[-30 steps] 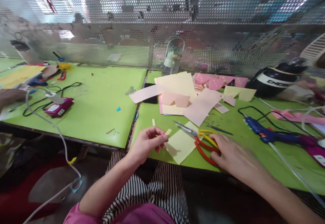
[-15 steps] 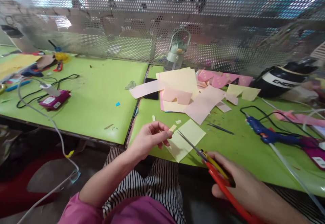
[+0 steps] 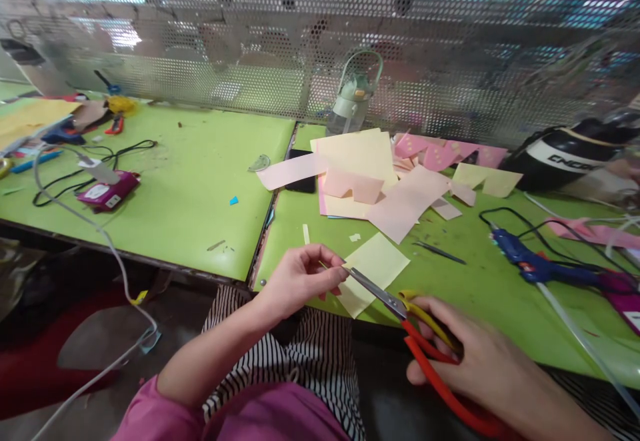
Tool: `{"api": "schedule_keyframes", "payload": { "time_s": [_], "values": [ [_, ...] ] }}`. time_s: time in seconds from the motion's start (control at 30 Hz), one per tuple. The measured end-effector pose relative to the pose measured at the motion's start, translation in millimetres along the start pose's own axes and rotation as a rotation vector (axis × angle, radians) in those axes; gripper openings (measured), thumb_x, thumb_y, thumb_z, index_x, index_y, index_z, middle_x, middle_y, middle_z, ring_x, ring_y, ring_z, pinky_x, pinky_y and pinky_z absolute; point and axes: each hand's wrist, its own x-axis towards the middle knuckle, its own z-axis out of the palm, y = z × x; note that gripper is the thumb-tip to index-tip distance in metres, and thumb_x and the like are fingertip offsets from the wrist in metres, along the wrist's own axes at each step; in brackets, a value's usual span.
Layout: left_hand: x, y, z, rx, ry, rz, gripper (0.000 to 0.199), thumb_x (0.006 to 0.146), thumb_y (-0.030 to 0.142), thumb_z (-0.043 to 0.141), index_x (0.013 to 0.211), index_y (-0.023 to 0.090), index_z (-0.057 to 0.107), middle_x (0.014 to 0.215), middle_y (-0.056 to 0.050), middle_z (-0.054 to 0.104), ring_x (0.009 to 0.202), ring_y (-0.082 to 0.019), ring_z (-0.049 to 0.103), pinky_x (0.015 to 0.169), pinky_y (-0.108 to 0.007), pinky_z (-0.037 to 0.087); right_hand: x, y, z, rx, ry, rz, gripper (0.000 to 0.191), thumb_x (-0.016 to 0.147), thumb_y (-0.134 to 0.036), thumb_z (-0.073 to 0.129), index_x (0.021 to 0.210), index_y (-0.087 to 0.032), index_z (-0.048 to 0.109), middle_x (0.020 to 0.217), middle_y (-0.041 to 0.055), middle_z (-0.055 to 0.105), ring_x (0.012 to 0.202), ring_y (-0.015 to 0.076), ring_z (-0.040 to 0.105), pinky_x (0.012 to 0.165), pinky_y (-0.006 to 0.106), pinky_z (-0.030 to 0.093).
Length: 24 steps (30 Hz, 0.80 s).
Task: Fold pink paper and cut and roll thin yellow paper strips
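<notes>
My left hand [image 3: 305, 274] pinches a small piece of pale yellow paper, mostly hidden by the fingers. In my right hand [image 3: 455, 341] is a pair of scissors [image 3: 383, 294] with one red and one yellow handle. The blade tips meet the left fingertips, where the paper edge shows. Below and behind them a pale yellow paper sheet [image 3: 383, 264] lies flat on the green table [image 3: 200, 168]. A narrow paper strip [image 3: 306, 233] and a small paper scrap [image 3: 355, 237] rest close by.
Pink and cream papers [image 3: 360, 144] are piled at the back, partly over a black phone [image 3: 303, 178]. Tweezers [image 3: 440, 252] and a blue glue gun [image 3: 530, 258] lie to the right. A green-lidded bottle [image 3: 350, 98] stands by the perforated metal screen [image 3: 225, 48]. A white cable [image 3: 115, 254] hangs left.
The scissor blades have come to the left fingertips, and the handles have opened wider. The yellow paper piece has turned, so less of it shows. The view has shifted slightly.
</notes>
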Motion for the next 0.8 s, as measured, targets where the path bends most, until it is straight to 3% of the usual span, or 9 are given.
{"api": "schedule_keyframes", "payload": {
  "time_s": [0.33,0.8],
  "values": [
    [-1.0,0.1,0.8,0.000,0.003,0.005,0.024,0.071,0.033,0.074,0.074,0.014,0.060,0.062,0.003,0.060,0.051,-0.007,0.058,0.046,-0.017,0.042,-0.2,0.7,2.3,0.020,-0.032,-0.002,0.034,0.050,-0.027,0.081,0.079,-0.029,0.062,0.050,-0.0083,0.059,0.043,0.0157,0.053,0.038,0.026,0.039],
    [3.2,-2.5,2.4,0.011,-0.009,0.004,0.027,0.070,0.035,0.077,0.074,0.014,0.060,0.059,0.003,0.059,0.050,-0.006,0.057,0.045,-0.015,0.041,-3.7,-3.5,-0.3,-0.079,0.028,0.023,0.031,0.055,-0.039,0.078,0.081,-0.028,0.065,0.060,-0.0068,0.066,0.054,0.0180,0.062,0.048,0.025,0.045]
  ]
}}
